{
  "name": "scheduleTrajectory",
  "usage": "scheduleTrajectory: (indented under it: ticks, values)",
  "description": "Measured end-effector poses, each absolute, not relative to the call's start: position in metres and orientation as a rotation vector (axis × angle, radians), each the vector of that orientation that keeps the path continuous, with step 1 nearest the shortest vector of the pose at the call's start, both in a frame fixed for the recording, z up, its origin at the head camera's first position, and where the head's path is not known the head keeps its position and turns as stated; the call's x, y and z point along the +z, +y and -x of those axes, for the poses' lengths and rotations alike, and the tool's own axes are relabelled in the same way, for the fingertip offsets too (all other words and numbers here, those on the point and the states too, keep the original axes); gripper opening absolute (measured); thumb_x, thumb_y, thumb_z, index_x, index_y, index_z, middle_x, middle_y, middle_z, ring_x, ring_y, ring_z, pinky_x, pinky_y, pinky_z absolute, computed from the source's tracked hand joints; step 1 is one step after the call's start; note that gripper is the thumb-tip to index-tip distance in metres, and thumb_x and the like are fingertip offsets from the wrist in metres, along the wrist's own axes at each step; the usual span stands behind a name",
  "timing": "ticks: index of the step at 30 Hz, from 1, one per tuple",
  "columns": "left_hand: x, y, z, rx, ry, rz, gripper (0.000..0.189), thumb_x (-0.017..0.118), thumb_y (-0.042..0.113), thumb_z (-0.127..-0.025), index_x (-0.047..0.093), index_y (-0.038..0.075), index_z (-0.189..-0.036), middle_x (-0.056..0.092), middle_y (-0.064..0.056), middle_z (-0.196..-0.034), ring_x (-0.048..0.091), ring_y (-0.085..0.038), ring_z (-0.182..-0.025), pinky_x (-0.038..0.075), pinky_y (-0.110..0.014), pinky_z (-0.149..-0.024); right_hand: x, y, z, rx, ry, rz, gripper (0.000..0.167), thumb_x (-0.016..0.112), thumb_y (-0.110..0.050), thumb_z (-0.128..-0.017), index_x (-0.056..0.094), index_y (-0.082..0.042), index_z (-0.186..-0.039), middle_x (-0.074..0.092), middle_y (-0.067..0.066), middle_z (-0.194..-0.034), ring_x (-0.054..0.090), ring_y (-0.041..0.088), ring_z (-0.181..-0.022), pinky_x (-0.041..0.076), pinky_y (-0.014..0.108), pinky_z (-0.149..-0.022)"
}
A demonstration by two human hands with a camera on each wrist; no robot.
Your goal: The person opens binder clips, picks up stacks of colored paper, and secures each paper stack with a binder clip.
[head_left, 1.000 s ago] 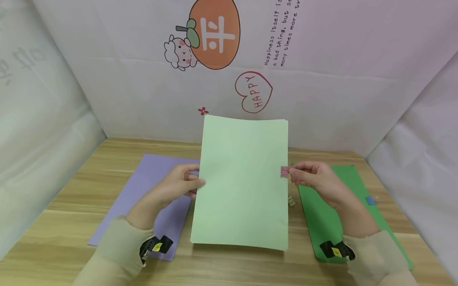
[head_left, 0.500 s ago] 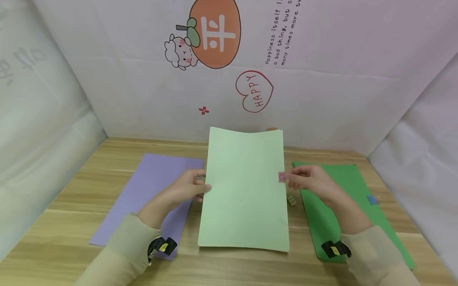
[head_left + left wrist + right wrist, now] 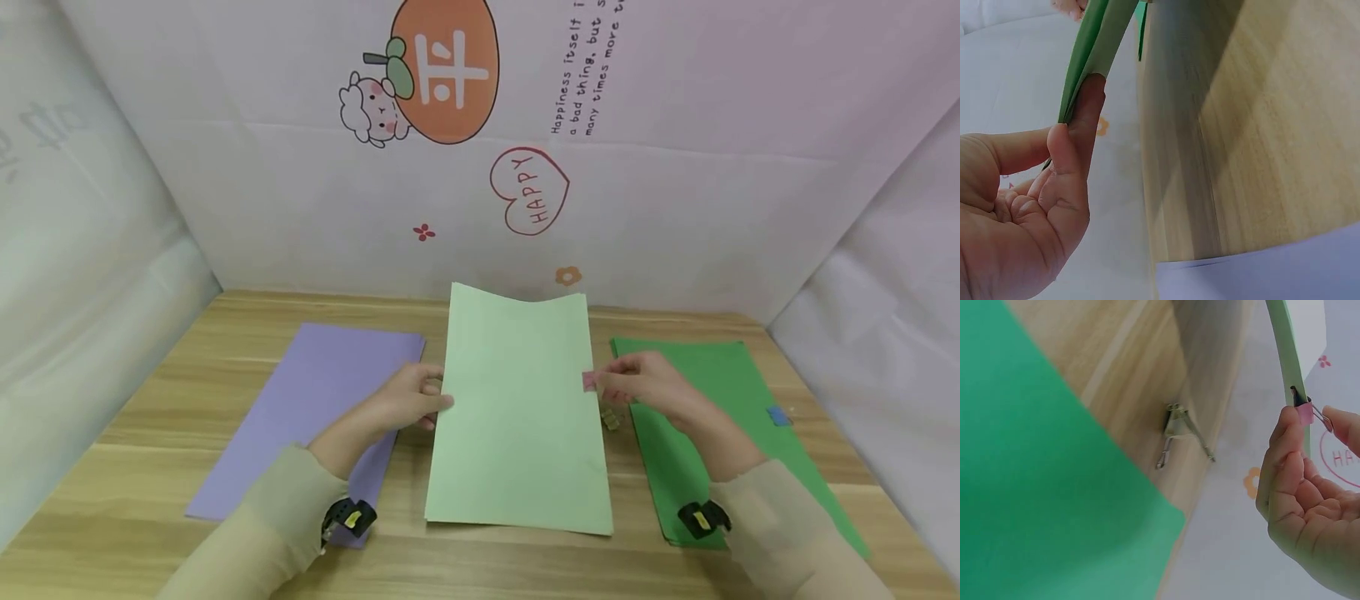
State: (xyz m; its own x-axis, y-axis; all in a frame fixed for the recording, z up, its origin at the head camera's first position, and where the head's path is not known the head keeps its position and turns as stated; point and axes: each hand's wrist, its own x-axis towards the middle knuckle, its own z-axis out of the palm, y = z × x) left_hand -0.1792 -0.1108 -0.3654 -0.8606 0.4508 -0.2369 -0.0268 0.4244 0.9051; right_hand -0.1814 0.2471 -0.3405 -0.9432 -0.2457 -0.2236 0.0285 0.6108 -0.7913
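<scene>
In the head view a stack of light green paper sheets is held up at the middle, its upper edge bowed. My left hand grips its left edge, thumb in front and fingers behind; the left wrist view shows the sheets pinched and slightly parted. A pink binder clip sits over the stack's right edge. My right hand pinches this clip between thumb and index finger, the thumb at a wire handle. Behind the stack, most of the left fingers are hidden in the head view.
Purple paper lies on the wooden table to the left. To the right are green sheets with a blue clip. An olive-coloured binder clip lies on the table beside them. A printed white cloth stands behind.
The light green stack has come down and its top edge has tipped away from me, bowing more. Both hands have lowered with it and moved closer together; both grips stay the same.
</scene>
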Motion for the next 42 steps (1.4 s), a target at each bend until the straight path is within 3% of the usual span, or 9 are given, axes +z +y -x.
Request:
scheduleTrajectory:
  ticks: [7, 11, 17, 20, 27, 34, 38, 42]
  values:
    - [-0.373, -0.105, 0.183, 1.415, 2.207, -0.387, 0.041, 0.059, 0.005, -0.097, 0.054, 0.001, -0.138, 0.040, 0.005, -0.055, 0.050, -0.012, -0.060, 0.055, -0.030, -0.064, -0.354, 0.243, 0.184, -1.199, 2.536, 0.121, 0.038, 0.064, -0.029, -0.097, 0.066, 0.005, -0.112, 0.071, 0.012, -0.090, 0.066, 0.021, -0.083, 0.056, 0.034, -0.077]
    - [-0.377, -0.104, 0.185, 1.410, 2.192, -0.374, 0.034, 0.059, 0.003, -0.097, 0.058, -0.001, -0.130, 0.035, 0.006, -0.055, 0.047, -0.011, -0.059, 0.052, -0.026, -0.061, -0.358, 0.241, 0.184, -1.168, 2.543, 0.122, 0.036, 0.064, -0.029, -0.097, 0.068, 0.004, -0.112, 0.070, 0.011, -0.088, 0.065, 0.021, -0.080, 0.054, 0.034, -0.074]
    - [-0.381, -0.104, 0.187, 1.429, 2.163, -0.343, 0.032, 0.059, 0.003, -0.097, 0.059, -0.003, -0.129, 0.023, 0.006, -0.059, 0.031, -0.009, -0.056, 0.051, -0.025, -0.061, -0.362, 0.239, 0.189, -1.158, 2.546, 0.125, 0.032, 0.064, -0.029, -0.097, 0.071, 0.001, -0.107, 0.068, 0.010, -0.082, 0.061, 0.019, -0.074, 0.048, 0.030, -0.064]
    - [-0.383, -0.103, 0.187, 1.432, 2.152, -0.308, 0.034, 0.060, 0.003, -0.096, 0.058, -0.004, -0.129, 0.024, 0.006, -0.060, 0.030, -0.009, -0.056, 0.051, -0.024, -0.061, -0.366, 0.238, 0.190, -1.156, 2.553, 0.130, 0.030, 0.064, -0.027, -0.098, 0.071, 0.001, -0.106, 0.067, 0.010, -0.081, 0.059, 0.019, -0.072, 0.047, 0.029, -0.058]
    - [-0.387, -0.101, 0.188, 1.423, 2.150, -0.250, 0.006, 0.060, 0.003, -0.096, 0.055, 0.001, -0.098, 0.028, 0.005, -0.060, 0.037, -0.009, -0.058, 0.051, -0.022, -0.058, -0.371, 0.233, 0.187, -1.009, 2.714, 0.213, 0.022, 0.060, -0.020, -0.098, 0.065, -0.001, -0.087, 0.063, 0.008, -0.075, 0.052, 0.016, -0.064, 0.043, 0.029, -0.054]
    - [-0.387, -0.103, 0.190, 1.376, 2.178, -0.218, 0.015, 0.061, 0.004, -0.095, 0.060, -0.003, -0.108, 0.043, 0.002, -0.062, 0.049, -0.011, -0.058, 0.049, -0.021, -0.055, -0.369, 0.231, 0.187, -0.965, 2.765, 0.241, 0.026, 0.059, -0.017, -0.098, 0.053, -0.006, -0.075, 0.044, -0.001, -0.066, 0.040, 0.014, -0.059, 0.035, 0.026, -0.052]
    - [-0.383, -0.104, 0.188, 1.335, 2.189, -0.208, 0.013, 0.060, 0.004, -0.094, 0.061, -0.004, -0.105, 0.056, -0.002, -0.068, 0.052, -0.010, -0.052, 0.046, -0.018, -0.050, -0.367, 0.233, 0.188, -0.925, 2.767, 0.248, 0.034, 0.059, -0.014, -0.097, 0.042, -0.010, -0.068, 0.036, -0.002, -0.062, 0.034, 0.013, -0.056, 0.032, 0.026, -0.052]
    - [-0.382, -0.106, 0.187, 1.307, 2.200, -0.192, 0.020, 0.060, 0.004, -0.094, 0.062, -0.005, -0.113, 0.062, -0.005, -0.073, 0.051, -0.008, -0.049, 0.046, -0.018, -0.049, -0.367, 0.232, 0.188, -0.875, 2.752, 0.230, 0.034, 0.059, -0.016, -0.097, 0.043, -0.011, -0.067, 0.037, -0.003, -0.060, 0.036, 0.012, -0.055, 0.033, 0.027, -0.052]
